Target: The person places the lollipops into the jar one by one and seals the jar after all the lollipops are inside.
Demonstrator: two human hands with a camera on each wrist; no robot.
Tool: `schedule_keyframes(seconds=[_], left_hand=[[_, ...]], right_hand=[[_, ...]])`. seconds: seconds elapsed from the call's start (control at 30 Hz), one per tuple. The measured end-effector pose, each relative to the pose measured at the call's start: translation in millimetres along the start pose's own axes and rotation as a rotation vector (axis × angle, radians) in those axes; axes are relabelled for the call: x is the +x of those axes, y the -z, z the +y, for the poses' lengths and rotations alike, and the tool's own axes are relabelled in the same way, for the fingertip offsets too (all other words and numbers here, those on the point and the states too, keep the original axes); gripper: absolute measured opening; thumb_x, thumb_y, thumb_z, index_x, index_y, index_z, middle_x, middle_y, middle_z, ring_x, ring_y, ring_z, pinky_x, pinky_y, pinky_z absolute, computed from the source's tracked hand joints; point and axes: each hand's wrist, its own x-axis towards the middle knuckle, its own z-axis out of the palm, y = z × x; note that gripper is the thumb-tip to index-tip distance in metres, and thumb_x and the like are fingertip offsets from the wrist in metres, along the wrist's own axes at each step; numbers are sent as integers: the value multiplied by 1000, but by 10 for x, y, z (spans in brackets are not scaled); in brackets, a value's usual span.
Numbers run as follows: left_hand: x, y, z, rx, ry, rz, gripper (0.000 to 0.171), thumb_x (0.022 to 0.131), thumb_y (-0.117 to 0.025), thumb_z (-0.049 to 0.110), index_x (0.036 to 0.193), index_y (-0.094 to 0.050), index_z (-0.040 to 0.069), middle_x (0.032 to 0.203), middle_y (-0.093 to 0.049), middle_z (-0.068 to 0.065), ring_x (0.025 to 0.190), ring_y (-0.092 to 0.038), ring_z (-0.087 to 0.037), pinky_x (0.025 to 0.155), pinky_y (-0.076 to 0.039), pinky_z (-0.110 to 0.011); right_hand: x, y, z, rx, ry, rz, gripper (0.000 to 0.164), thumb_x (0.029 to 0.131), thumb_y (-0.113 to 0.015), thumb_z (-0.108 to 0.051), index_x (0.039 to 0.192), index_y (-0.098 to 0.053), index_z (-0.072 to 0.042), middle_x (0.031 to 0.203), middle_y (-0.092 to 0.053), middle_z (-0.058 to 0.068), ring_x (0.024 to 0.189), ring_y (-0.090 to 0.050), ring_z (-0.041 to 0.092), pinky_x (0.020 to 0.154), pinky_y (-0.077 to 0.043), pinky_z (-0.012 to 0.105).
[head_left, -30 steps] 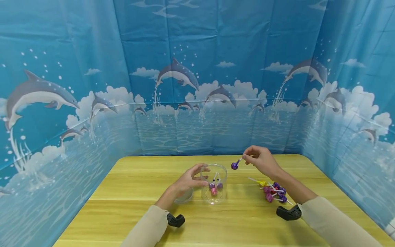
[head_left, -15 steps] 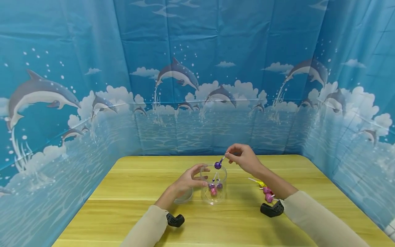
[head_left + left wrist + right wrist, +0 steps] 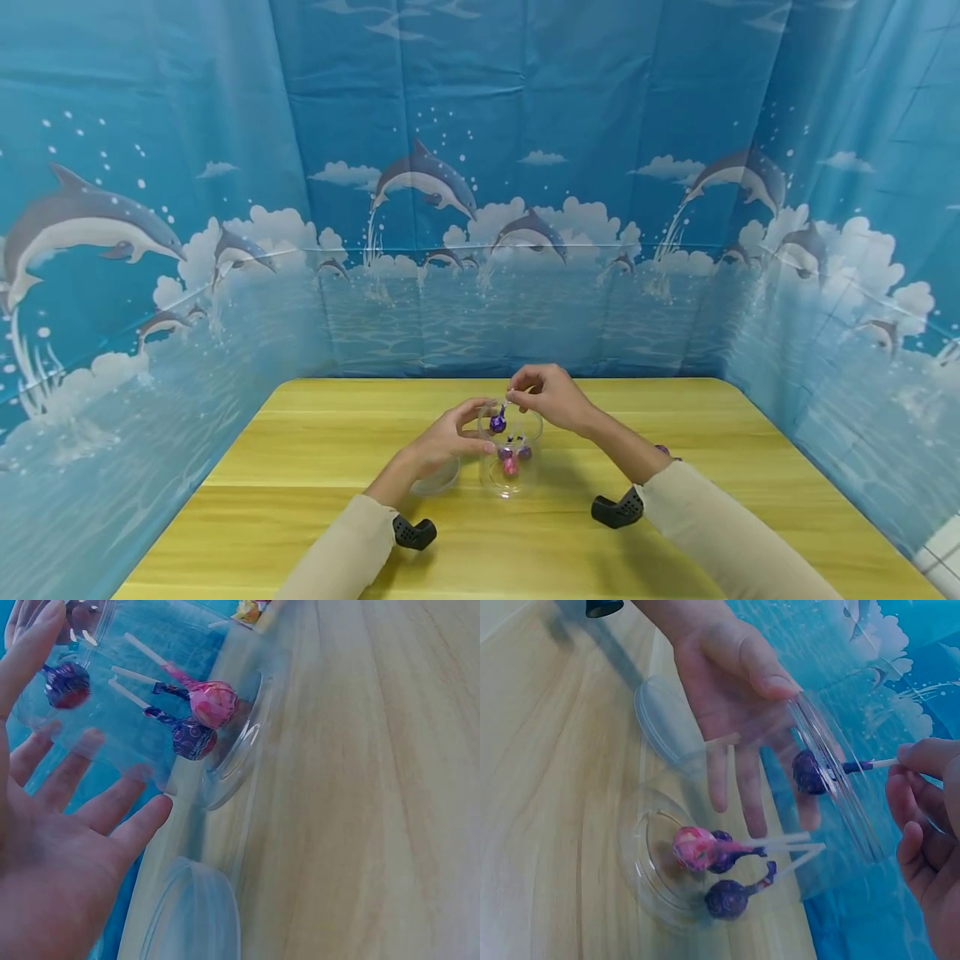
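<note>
A clear plastic jar stands upright on the table. My left hand holds it from the left, thumb near the rim and fingers spread along the wall. Through the wall show one pink lollipop and two purple lollipops at the bottom, sticks up. Pinched by its white stick, another purple lollipop hangs from my right hand. Its wrapped head is inside the mouth of the jar, above the others, while the fingertips stay just outside the rim.
A clear round lid lies left of the jar, partly behind my left hand. Beyond my right forearm, purple lollipops peek out, mostly hidden. A yellow wrapper shows in the left wrist view. A blue dolphin curtain borders the table.
My right hand has carried the purple lollipop leftward and down, from right of the jar into its mouth. My left hand keeps its place on the jar. The right forearm now covers most loose lollipops.
</note>
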Motion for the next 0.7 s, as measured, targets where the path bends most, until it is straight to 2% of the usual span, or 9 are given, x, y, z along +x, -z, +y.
schedule_keyframes(seconds=[0.17,0.4,0.53,0.7], left_hand=[[-8,27,-10,19,-6,2,71,98,-75,22,159,-39,22,157,-43,-8,142,-43,-36,105,-49,-48],[-20,10,-105,-34,-24,-13,70,99,-74,19,159,-39,20,157,-41,-14,139,-47,-41,105,-49,-47],[-16,15,-123,-66,-42,-30,69,99,-74,19,159,-39,18,158,-40,-19,141,-43,-44,106,-49,-47],[-4,15,-77,-70,-48,-30,68,100,-73,18,159,-40,20,157,-42,-13,142,-40,-47,106,-48,-48]], right_hand=[[53,-86,-2,-80,31,-21,6,101,-70,-15,100,-74,-11,94,-72,4,73,-69,18,64,-59,38],[54,-123,2,-112,48,-34,12,100,-72,-13,110,-75,-7,97,-73,3,72,-68,14,62,-58,32],[51,-111,-1,-98,50,-22,15,100,-72,-14,113,-75,-6,100,-73,5,72,-68,15,63,-59,34],[36,-70,-10,-85,53,0,16,100,-71,-15,113,-75,-7,102,-72,6,73,-68,16,65,-60,43]])
